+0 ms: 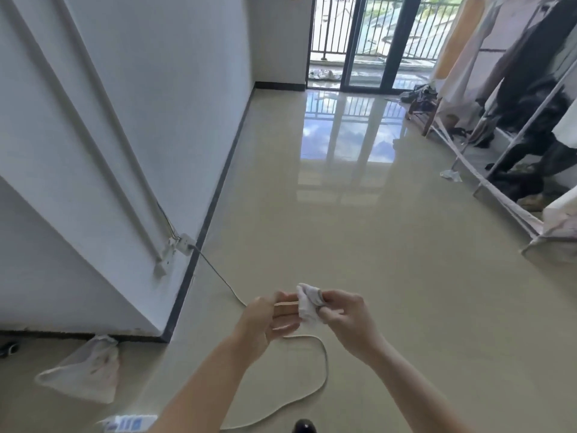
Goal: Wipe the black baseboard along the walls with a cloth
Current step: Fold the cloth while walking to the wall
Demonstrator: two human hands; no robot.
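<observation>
While right hand [342, 312] pinches cloth [307, 303], half hidden in its grip, left hand [265, 318] blurred, outstretched against it.

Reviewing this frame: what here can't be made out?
Head view only.
1. The left hand: fingers motion-blurred, so whether they grip the cloth is unclear.
2. The cloth: partly hidden by the right hand pinching it.
3. The black object: cut off by the bottom edge.
4. The baseboard: too small to judge dust.
</observation>
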